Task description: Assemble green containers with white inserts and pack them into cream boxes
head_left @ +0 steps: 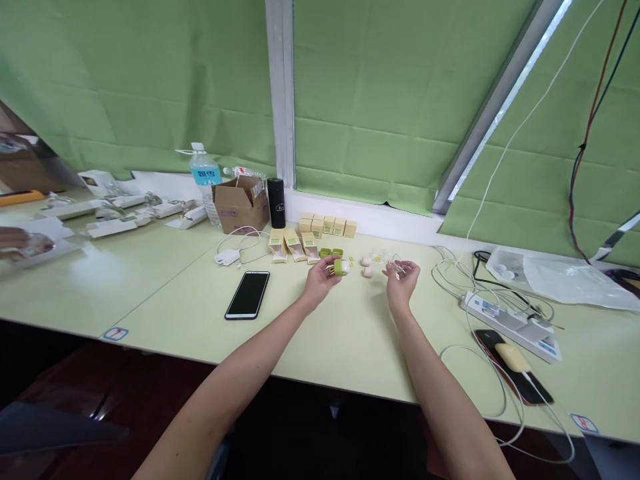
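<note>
My left hand (323,279) is closed round a small green and white gadget (341,267), held just above the pale green table (350,333). My right hand (401,279) hovers a little to the right, fingers curled in a pinch on a thin clear or white piece too small to name. Between and behind the hands lie small pink and white parts (369,266) and two green pieces (331,253). Three open yellow cartons (294,245) lie behind my left hand, with a row of closed yellow boxes (327,225) further back.
A black phone (248,295) lies left of my hands, near a white charger (227,257). Behind stand a cardboard box (241,203), a water bottle (206,177) and a black cylinder (276,203). A power strip (510,323) with cables lies right. Another person's hand (15,240) shows far left.
</note>
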A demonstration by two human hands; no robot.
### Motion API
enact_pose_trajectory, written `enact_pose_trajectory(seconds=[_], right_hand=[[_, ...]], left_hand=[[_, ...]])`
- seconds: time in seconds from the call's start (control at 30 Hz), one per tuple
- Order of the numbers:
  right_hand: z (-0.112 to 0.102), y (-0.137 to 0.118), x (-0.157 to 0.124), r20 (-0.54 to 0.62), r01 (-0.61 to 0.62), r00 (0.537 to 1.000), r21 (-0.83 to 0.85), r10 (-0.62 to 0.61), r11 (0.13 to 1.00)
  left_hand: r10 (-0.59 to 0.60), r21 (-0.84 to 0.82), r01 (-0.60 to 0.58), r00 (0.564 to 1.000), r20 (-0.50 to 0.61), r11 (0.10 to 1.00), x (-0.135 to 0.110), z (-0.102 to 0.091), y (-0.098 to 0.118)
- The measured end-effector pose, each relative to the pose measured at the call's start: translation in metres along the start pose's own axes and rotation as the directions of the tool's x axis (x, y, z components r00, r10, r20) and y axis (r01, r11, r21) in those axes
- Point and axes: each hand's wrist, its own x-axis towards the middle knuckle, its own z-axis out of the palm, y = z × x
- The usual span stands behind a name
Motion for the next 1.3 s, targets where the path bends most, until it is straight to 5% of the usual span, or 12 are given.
enact_pose_trajectory(seconds=[0.13,0.27,0.4,0.67,1.07,1.3], right_hand=[[0.003,-0.017,-0.021,0.201,-0.074,0.979,0.432,-0.016,0.899],[0.005,-0.025,-0.034,0.469,-0.341,0.878,0.484,0.09,0.806],[0.008,-0.027,-0.039,0.61,-0.494,0.78,0.457,0.143,0.74],[0.008,-0.026,-0.042,0.719,-0.58,0.675,0.379,0.165,0.721],[0.012,-0.024,-0.046,0.749,-0.595,0.649,0.392,0.131,0.702],[0.009,-0.02,-0.043,0.821,-0.643,0.569,0.408,0.048,0.648]], left_hand=[[0.025,0.045,-0.024,0.999,-0.023,0.999,0.001,-0.003,0.0],[0.052,0.102,-0.053,0.999,0.004,0.993,0.001,-0.005,-0.001],[0.081,0.16,-0.083,0.997,0.02,0.984,0.001,-0.004,-0.001],[0.071,0.22,-0.085,0.995,0.067,0.972,-0.004,0.001,0.006],[0.077,0.363,-0.111,0.991,0.109,0.925,-0.009,0.005,0.004],[0.057,0.376,-0.092,0.993,0.102,0.922,-0.011,0.006,0.006]])
